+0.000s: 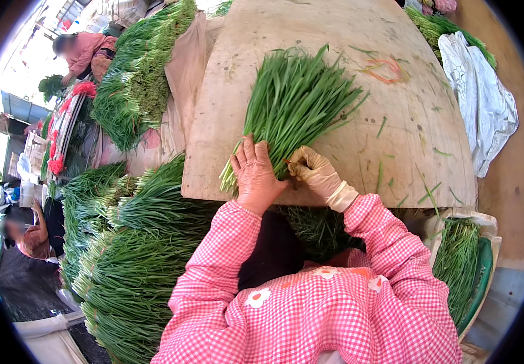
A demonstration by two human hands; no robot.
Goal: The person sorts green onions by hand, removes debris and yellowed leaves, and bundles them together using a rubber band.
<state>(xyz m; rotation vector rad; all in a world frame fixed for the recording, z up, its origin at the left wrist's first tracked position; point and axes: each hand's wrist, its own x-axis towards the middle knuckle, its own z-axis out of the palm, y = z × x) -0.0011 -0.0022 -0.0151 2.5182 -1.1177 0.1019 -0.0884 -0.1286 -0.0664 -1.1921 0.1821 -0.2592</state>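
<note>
A loose fan of garlic chives (298, 100) lies on the wooden board, its leaf tips pointing away from me and its pale cut ends near the front left. Across the lower stalks, my left hand (254, 173) grips the bunch, with the thumb at its right side. My right hand (317, 173), in a cream rubber glove, is closed in a pinch against the right edge of the stalks. Something small and brownish shows at its fingertips, too small to name. The undersides of the stalks are hidden.
Orange ties (386, 70) and leaf scraps litter the board (419, 139). Stacked chive bundles (134, 273) rise at the left. A basket (495, 233) of loose chives stands at the right, below a white cloth (480, 103). Two people sit at the far left.
</note>
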